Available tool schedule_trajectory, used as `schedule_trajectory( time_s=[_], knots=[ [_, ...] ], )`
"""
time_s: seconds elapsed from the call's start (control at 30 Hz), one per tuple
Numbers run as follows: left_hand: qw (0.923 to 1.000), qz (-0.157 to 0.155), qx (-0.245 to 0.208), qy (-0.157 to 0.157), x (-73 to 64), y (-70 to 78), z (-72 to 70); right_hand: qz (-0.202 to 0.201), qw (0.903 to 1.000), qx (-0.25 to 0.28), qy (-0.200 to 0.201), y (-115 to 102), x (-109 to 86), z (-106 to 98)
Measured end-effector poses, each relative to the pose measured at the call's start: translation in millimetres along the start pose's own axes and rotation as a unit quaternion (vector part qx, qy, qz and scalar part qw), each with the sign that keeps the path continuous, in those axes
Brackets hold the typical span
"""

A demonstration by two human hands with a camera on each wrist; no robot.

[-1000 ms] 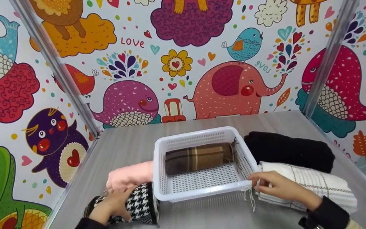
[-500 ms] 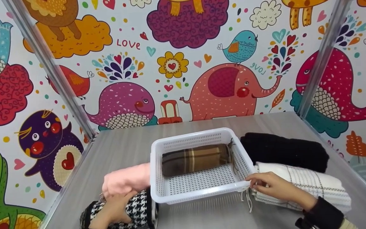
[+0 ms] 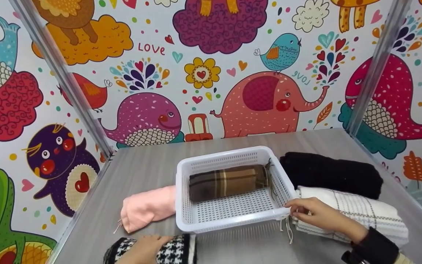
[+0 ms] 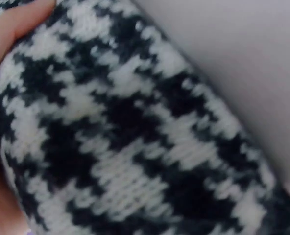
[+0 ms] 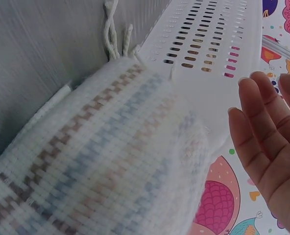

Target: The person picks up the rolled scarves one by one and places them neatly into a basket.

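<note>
My left hand (image 3: 144, 250) grips a rolled black-and-white houndstooth scarf (image 3: 174, 250) at the near edge of the head view. The scarf's knit (image 4: 115, 112) fills most of the left wrist view, with the thumb and part of the palm at its left side. At the near right corner of a white plastic basket (image 3: 233, 221), my right hand (image 3: 315, 214) holds the rim with its fingertips. A folded brown plaid scarf (image 3: 229, 182) lies inside the basket, along its far side. In the right wrist view, the right fingers (image 5: 257, 122) are curled beside the basket wall (image 5: 199, 93).
Left of the basket lies a rolled pink scarf (image 3: 148, 207). To the right are a folded black cloth (image 3: 332, 174) and, nearer, a white plaid scarf (image 3: 361, 212) with tassels by the basket corner. Cartoon-printed walls (image 3: 203, 33) enclose the grey table (image 3: 145, 165).
My left hand has drawn the houndstooth scarf nearer and slightly right, away from the pink scarf, whose near end now shows. The right hand stays at the basket corner.
</note>
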State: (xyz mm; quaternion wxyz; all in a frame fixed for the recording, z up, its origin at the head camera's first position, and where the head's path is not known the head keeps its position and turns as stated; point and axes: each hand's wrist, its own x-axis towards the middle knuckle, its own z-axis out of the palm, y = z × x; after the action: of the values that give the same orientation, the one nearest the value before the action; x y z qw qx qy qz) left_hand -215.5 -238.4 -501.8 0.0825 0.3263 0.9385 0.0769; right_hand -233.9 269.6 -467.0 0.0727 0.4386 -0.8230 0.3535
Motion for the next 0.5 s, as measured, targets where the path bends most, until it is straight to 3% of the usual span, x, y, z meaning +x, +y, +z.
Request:
schedule_trajectory(
  time_s=[0.17, 0.33, 0.43, 0.5],
  knots=[
    [0.9990, 0.030, 0.021, -0.026, 7.1, 22.9, 3.9, 0.006, 1.0000, 0.005, -0.005, -1.0, -0.6, 0.0],
    [0.9974, 0.047, 0.022, -0.050, 23.3, 47.2, 11.3, -0.005, 1.0000, 0.003, -0.002, -5.1, -1.7, 0.7],
    [0.9972, 0.030, 0.015, -0.067, 35.5, 63.7, 15.1, -0.008, 1.0000, -0.005, -0.002, -8.4, -1.9, 1.6],
    [0.9980, 0.006, 0.019, -0.060, 43.3, 76.7, 18.2, -0.013, 0.9998, -0.015, 0.000, -10.6, -1.9, 2.3]
  ],
)
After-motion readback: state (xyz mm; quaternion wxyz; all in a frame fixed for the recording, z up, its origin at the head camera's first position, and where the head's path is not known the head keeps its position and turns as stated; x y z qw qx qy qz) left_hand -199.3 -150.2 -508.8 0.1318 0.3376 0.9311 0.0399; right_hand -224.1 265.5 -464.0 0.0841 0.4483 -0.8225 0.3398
